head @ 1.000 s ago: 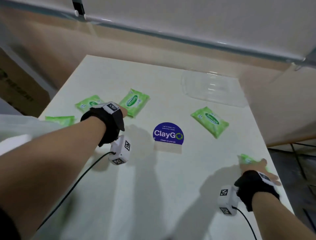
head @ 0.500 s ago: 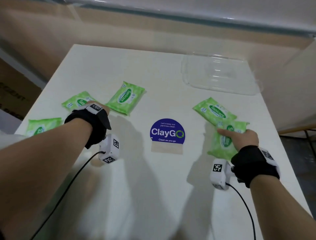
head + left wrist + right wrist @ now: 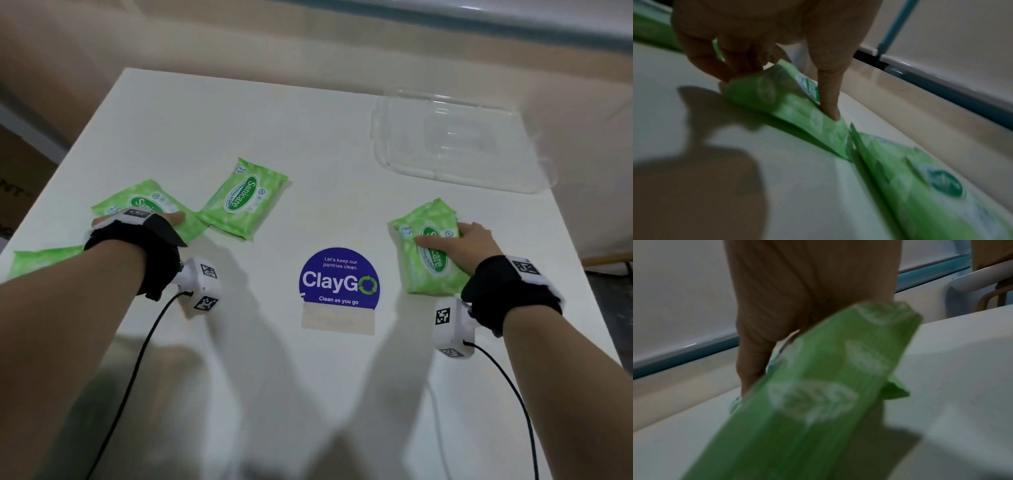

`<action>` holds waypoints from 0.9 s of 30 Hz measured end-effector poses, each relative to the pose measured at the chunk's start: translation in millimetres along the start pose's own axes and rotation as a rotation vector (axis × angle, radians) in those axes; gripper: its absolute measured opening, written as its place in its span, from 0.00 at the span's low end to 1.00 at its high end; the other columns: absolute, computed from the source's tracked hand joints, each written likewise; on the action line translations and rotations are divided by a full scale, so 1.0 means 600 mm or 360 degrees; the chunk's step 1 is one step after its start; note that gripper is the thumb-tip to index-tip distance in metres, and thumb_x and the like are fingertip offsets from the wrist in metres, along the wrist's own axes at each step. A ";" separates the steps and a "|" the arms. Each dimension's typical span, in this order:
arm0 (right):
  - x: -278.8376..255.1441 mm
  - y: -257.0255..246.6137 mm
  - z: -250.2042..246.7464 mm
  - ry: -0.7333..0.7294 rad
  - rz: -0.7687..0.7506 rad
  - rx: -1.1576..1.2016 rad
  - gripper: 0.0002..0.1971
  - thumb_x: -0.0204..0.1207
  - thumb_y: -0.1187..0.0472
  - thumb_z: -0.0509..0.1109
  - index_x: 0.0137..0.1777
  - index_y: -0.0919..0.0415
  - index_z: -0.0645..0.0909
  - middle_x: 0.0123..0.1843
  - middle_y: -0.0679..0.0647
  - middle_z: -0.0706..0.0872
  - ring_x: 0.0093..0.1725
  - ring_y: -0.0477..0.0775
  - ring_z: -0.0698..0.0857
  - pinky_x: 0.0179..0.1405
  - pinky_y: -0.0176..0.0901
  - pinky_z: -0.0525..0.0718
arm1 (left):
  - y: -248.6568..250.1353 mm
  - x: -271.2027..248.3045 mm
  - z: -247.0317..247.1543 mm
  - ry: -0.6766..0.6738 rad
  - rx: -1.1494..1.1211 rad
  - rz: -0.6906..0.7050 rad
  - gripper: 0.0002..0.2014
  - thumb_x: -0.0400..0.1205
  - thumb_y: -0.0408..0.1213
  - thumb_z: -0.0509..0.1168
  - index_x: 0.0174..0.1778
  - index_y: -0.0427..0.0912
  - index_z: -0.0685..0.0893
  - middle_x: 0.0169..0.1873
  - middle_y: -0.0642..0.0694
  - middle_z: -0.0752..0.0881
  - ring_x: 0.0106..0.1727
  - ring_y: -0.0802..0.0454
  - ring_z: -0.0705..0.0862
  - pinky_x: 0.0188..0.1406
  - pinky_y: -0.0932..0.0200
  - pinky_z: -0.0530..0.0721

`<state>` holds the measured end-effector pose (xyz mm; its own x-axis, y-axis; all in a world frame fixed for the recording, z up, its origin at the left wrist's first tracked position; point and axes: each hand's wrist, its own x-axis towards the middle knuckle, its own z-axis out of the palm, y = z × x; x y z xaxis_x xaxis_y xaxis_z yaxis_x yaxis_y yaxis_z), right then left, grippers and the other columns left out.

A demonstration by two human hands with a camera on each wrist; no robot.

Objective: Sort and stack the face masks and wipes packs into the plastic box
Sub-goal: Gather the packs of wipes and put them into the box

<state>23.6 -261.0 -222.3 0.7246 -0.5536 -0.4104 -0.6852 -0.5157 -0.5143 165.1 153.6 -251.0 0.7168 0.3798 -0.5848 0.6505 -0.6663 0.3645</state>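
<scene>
Several green Sanicare wipes packs lie on the white table (image 3: 274, 377). My left hand (image 3: 140, 219) pinches the near edge of one pack (image 3: 150, 200); in the left wrist view the thumb (image 3: 828, 97) presses on that pack (image 3: 789, 107) and curled fingers lift its edge. A second pack (image 3: 245, 198) touches it on the right, and a third (image 3: 41, 258) lies at the far left. My right hand (image 3: 445, 236) grips a pack (image 3: 428, 267) lying over another pack (image 3: 421, 214). In the right wrist view the held pack (image 3: 818, 394) is tilted. The clear plastic box (image 3: 455, 144) stands at the back right.
A blue ClayGo sticker (image 3: 339, 277) marks the table's middle, between my hands. Cables run back from both wrist cameras. The table's right edge is close to my right forearm, with dark floor beyond it. A beige wall stands behind the table.
My right hand brought its pack from the table's right edge forward and onto the other right-side pack. My left hand stayed on its pack and took hold of its edge.
</scene>
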 end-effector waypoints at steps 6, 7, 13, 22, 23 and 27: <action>-0.007 -0.032 0.002 -0.0076 -0.0017 -0.0094 0.37 0.53 0.33 0.81 0.57 0.58 0.85 0.56 0.59 0.88 0.59 0.63 0.85 0.63 0.58 0.82 | 0.029 -0.054 -0.019 0.0410 -0.0469 -0.0002 0.29 0.85 0.53 0.56 0.79 0.40 0.64 0.78 0.35 0.66 0.76 0.36 0.67 0.75 0.42 0.62; -0.011 -0.038 0.002 -0.0091 -0.0046 -0.0051 0.30 0.57 0.37 0.81 0.52 0.58 0.86 0.51 0.58 0.90 0.55 0.62 0.87 0.60 0.58 0.83 | 0.034 -0.063 -0.015 0.0468 -0.0595 0.0057 0.30 0.85 0.55 0.54 0.79 0.41 0.64 0.78 0.38 0.67 0.76 0.38 0.68 0.74 0.46 0.63; -0.018 -0.052 0.014 -0.0140 -0.0139 0.0225 0.16 0.63 0.50 0.82 0.47 0.55 0.86 0.47 0.54 0.91 0.49 0.58 0.89 0.55 0.51 0.86 | 0.058 -0.068 0.007 0.0648 -0.0953 0.0398 0.36 0.78 0.61 0.62 0.74 0.36 0.70 0.72 0.40 0.75 0.72 0.43 0.73 0.69 0.51 0.69; -0.021 -0.063 0.054 -0.0130 -0.0046 0.0861 0.09 0.71 0.58 0.78 0.48 0.58 0.84 0.52 0.61 0.90 0.48 0.60 0.89 0.58 0.57 0.86 | 0.130 -0.096 0.036 0.0001 -0.0465 0.0524 0.31 0.81 0.58 0.60 0.67 0.34 0.78 0.66 0.36 0.80 0.64 0.40 0.80 0.50 0.57 0.73; -0.022 -0.066 0.061 -0.0117 -0.0044 0.0928 0.10 0.72 0.58 0.77 0.50 0.59 0.84 0.53 0.62 0.90 0.49 0.61 0.89 0.58 0.58 0.86 | 0.138 -0.101 0.053 -0.0072 -0.0322 0.0551 0.32 0.80 0.59 0.61 0.66 0.32 0.79 0.65 0.34 0.81 0.60 0.38 0.80 0.47 0.58 0.71; -0.019 -0.073 0.084 -0.0128 -0.0075 0.0945 0.13 0.69 0.57 0.80 0.50 0.59 0.82 0.52 0.59 0.90 0.51 0.61 0.89 0.58 0.62 0.86 | 0.165 -0.111 0.111 -0.0104 -0.0073 0.0535 0.48 0.68 0.63 0.72 0.73 0.31 0.67 0.70 0.35 0.76 0.66 0.38 0.78 0.63 0.49 0.77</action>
<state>49.0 -199.3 -233.2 0.7723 -0.4758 -0.4209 -0.5111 -0.0720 -0.8565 165.0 19.8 -224.3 0.8763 0.1009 -0.4711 0.3923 -0.7173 0.5759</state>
